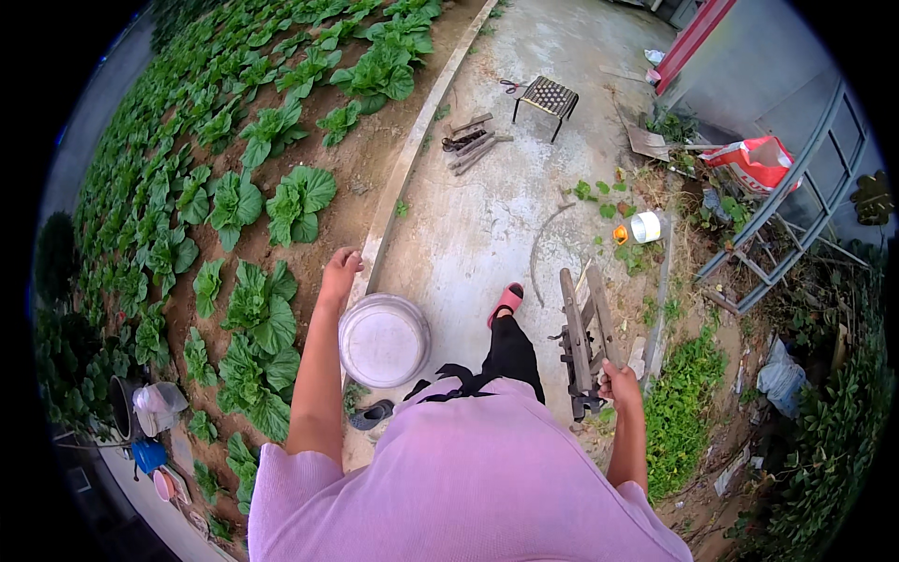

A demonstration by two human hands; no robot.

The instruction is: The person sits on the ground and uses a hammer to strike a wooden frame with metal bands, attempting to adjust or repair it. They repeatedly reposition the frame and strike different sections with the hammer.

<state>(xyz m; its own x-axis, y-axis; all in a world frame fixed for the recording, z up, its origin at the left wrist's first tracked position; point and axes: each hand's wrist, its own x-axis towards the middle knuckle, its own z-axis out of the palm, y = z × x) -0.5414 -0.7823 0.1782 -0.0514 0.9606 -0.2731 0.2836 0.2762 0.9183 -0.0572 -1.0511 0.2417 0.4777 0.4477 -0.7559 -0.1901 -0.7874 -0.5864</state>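
Observation:
My right hand (618, 384) is closed around one of the wooden bars of a tool (578, 347) with long wooden bars and dark metal fittings. It hangs at my right side, above the paving's edge; its exact kind I cannot make out. My left hand (343, 269) is out to the left with its fingers curled and nothing visible in them. Just below that hand, in the picture, is a pale round basin (385, 340), apart from it. A pink slipper (506, 302) is on my forward foot.
A woven-top stool (551, 96) stands ahead, near a pile of wooden pieces (478, 145). Leafy cabbages (300, 201) grow left of a concrete curb (403, 178). To the right are a white bucket (646, 227), a shovel (648, 143), a red-white sack (754, 161) and a metal frame (796, 201).

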